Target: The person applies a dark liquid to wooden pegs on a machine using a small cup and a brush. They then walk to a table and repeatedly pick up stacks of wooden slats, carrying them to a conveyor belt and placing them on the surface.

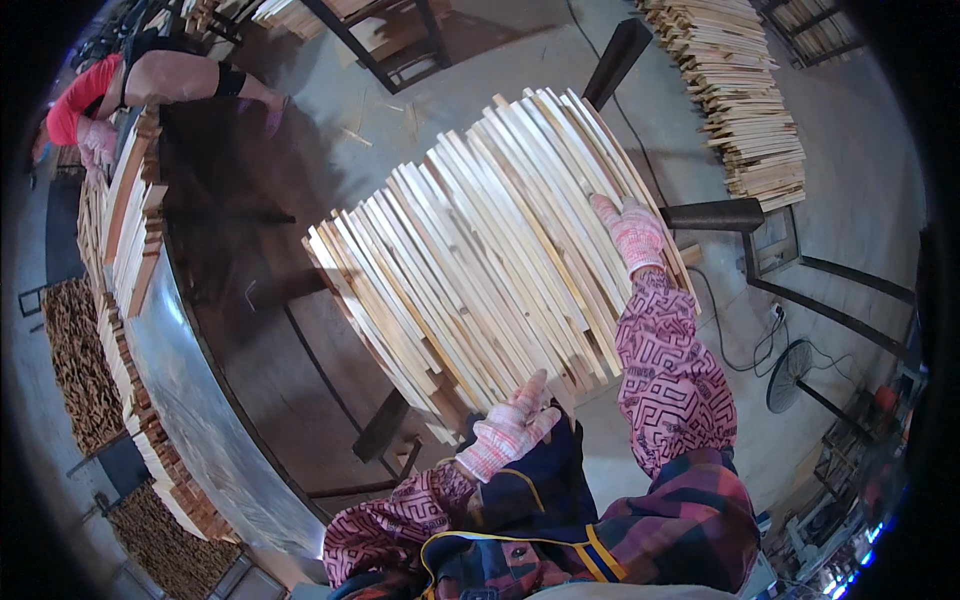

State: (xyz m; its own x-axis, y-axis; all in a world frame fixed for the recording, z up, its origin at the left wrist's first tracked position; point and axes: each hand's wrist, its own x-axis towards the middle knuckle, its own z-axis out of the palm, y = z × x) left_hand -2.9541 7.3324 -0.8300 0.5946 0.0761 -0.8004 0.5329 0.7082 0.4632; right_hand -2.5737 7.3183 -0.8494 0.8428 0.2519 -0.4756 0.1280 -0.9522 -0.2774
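Under the right hand [636, 235], I record a broad row of pale wooden strips [470, 250] laid side by side, running forward and to the left of it. That hand, in a pinkish knit glove, rests on the strips near the row's right side with its fingers extended, closed around nothing that I can see. The left hand [512, 424], gloved alike, is at the near ends of the strips, fingers extended and thumb apart; I cannot tell whether its palm bears on any strip. Just right of the right hand, I note a dark support bar [715, 215]; well beyond it, another long stack of strips [735, 110]. Well left of the left hand stands a metal-topped table [205, 400]. Beyond that, at far left, I observe a co-worker [175, 78] bending over.
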